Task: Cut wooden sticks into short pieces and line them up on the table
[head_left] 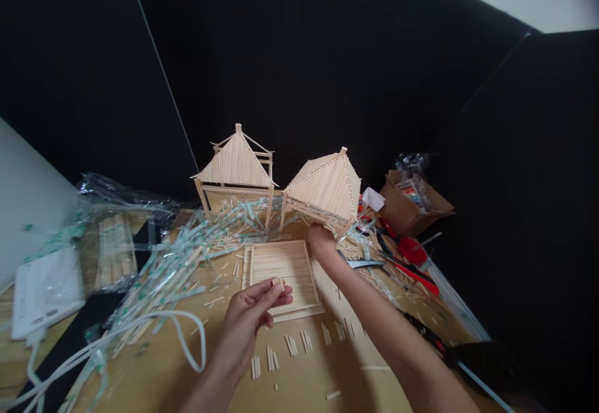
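My left hand [255, 306] pinches a few short wooden stick pieces [278, 282] between thumb and fingers, above the front part of a square stick panel [281, 256] with a raised border. My right hand [322, 242] reaches forward to the front of the right stick-built pavilion [325, 183], at its lower roof edge. That pavilion leans, and its roof is covered with sticks. The fingers of my right hand are mostly hidden, so what they touch is unclear. To the left stands a second pavilion [236, 162], its roof only partly covered.
Several small groups of cut sticks [291, 345] lie before the panel. Clear plastic wrappers and loose sticks [173, 263] cover the left, with a white cable [187, 319] and a white power strip [47, 291]. Red-handled pliers [416, 274] and a cardboard box [405, 210] are right.
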The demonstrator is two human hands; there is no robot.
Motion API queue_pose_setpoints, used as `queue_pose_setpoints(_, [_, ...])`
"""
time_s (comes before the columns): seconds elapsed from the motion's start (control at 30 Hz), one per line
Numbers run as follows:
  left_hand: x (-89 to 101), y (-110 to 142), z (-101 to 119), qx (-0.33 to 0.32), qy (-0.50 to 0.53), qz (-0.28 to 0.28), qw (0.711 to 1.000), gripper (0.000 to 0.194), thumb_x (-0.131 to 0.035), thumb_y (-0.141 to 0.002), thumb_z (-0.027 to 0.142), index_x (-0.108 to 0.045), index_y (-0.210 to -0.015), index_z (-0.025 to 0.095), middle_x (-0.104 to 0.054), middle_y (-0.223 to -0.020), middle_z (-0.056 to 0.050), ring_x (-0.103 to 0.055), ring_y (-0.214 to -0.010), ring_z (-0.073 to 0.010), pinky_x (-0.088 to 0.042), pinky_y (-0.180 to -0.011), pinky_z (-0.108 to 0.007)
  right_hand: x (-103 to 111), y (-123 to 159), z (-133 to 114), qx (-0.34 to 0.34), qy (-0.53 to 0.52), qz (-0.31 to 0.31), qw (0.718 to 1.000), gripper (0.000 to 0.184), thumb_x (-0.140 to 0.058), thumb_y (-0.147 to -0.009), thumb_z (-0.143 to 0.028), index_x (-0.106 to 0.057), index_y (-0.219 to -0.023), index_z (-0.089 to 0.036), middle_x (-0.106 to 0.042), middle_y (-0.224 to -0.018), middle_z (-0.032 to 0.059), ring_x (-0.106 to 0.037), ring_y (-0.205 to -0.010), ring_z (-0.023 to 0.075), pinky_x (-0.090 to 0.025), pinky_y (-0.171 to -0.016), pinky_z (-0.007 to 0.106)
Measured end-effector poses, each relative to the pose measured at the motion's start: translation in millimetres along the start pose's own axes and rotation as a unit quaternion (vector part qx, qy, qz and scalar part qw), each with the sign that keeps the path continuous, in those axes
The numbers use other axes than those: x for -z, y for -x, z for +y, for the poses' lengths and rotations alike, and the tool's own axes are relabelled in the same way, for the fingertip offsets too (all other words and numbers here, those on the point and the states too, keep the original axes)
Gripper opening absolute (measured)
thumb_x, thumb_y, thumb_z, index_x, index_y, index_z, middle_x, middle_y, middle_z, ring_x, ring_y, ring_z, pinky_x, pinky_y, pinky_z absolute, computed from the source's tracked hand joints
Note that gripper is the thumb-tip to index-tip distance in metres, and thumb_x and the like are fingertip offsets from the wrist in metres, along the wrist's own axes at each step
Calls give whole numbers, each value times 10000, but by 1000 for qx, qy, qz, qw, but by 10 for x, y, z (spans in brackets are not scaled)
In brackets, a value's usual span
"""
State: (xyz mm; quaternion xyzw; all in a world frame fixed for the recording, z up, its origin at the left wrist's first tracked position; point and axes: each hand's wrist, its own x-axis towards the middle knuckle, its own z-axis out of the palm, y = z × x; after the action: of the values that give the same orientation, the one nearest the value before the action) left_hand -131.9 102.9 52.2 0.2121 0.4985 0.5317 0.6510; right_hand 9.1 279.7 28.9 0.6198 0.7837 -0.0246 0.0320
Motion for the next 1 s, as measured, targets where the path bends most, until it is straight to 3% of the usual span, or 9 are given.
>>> queue_pose_setpoints(0.1, [-46,23,-30,2,5,-10,1000,301,-774,-632,382,-710,-822,157,-720,-871,-110,-683,-818,-201,-332,-429,-131,87,429,51,26,-55,69,996,182,-486,-895,-220,-571,-1000,-98,-636,-910,107,-635,-788,181,-521,-709,329])
queue_pose_setpoints(0.23, [-118,69,-77,5,16,-18,1000,294,-768,-649,367,-695,-837,152,-720,-886,-109,-683,-828,-201,-358,-437,-132,168,1258,119,88,-158,170,969,79,-455,-880,-200,-532,-895,-190,-649,-841,48,-643,-793,140,-520,-739,265])
queue_pose_setpoints(0.3, [-158,108,-98,4,24,-25,999,275,-757,-670,355,-687,-842,152,-721,-883,-103,-684,-829,-194,-375,-453,-130,184,1643,126,161,-371,297,865,110,-528,-824,-152,-518,-917,-212,-662,-830,46,-650,-823,169,-540,-737,311])
queue_pose_setpoints(0.37, [-200,162,-110,1,31,-34,999,259,-750,-683,345,-685,-845,154,-720,-882,-95,-683,-829,-189,-392,-473,-132,191,1921,106,181,-467,324,802,236,-550,-787,-74,-519,-964,-227,-673,-832,39,-653,-858,180,-551,-746,341])
queue_pose_setpoints(0.4, [-219,194,-113,-1,34,-39,999,257,-749,-686,343,-685,-849,155,-720,-882,-92,-682,-833,-188,-401,-483,-135,192,2013,89,190,-482,329,790,292,-555,-771,-42,-520,-989,-234,-680,-840,35,-655,-865,182,-556,-745,346])
queue_pose_setpoints(0.57, [-289,335,-117,-15,40,-70,997,249,-732,-702,352,-700,-841,148,-712,-852,-80,-675,-821,-187,-405,-489,-139,192,2149,-8,230,-391,367,812,435,-578,-727,11,-518,-1077,-241,-689,-954,53,-669,-843,163,-565,-711,291])
queue_pose_setpoints(0.7, [-317,393,-130,-31,42,-54,997,253,-732,-698,350,-706,-851,151,-711,-872,-86,-664,-833,-183,-424,-515,-146,153,2150,-53,239,-340,402,816,386,-570,-737,2,-532,-1054,-214,-692,-911,56,-666,-847,158,-555,-717,268])
queue_pose_setpoints(0.9, [-346,425,-147,-55,28,-26,998,265,-722,-713,346,-701,-861,127,-713,-905,-112,-659,-874,-193,-462,-558,-160,19,2238,-140,158,-316,407,842,184,-582,-776,-62,-568,-913,-184,-635,-646,-15,-593,-512,89,-481,-541,197])
queue_pose_setpoints(1.0, [-351,411,-171,-58,30,-13,998,288,-728,-707,343,-697,-887,120,-718,-904,-118,-664,-866,-193,-483,-572,-169,-37,2288,-190,130,-320,394,852,118,-581,-802,-113,-571,-901,-177,-627,-616,-25,-580,-473,80,-464,-517,185])
